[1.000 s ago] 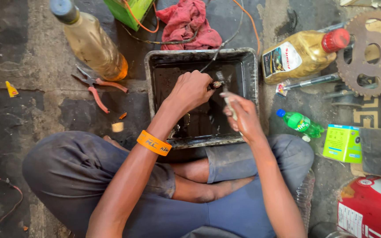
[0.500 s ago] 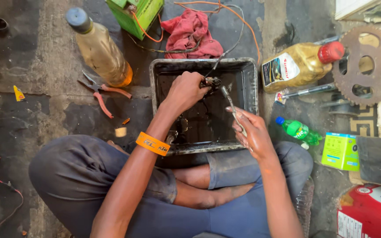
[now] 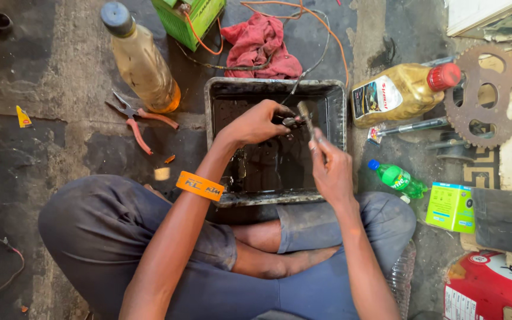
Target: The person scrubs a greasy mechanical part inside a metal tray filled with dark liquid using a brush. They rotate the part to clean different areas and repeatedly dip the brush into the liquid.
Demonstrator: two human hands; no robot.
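left grip (image 3: 262,121) on small part (image 3: 290,122) above tray (image 3: 337,112)

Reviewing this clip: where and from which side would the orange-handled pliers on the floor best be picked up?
Grip the pliers by the two orange handles, coming from above at the end nearer the person. They lie flat on the floor, handles splayed toward the knee and metal jaws pointing away, beside the amber bottle, so the handle end looks freer.
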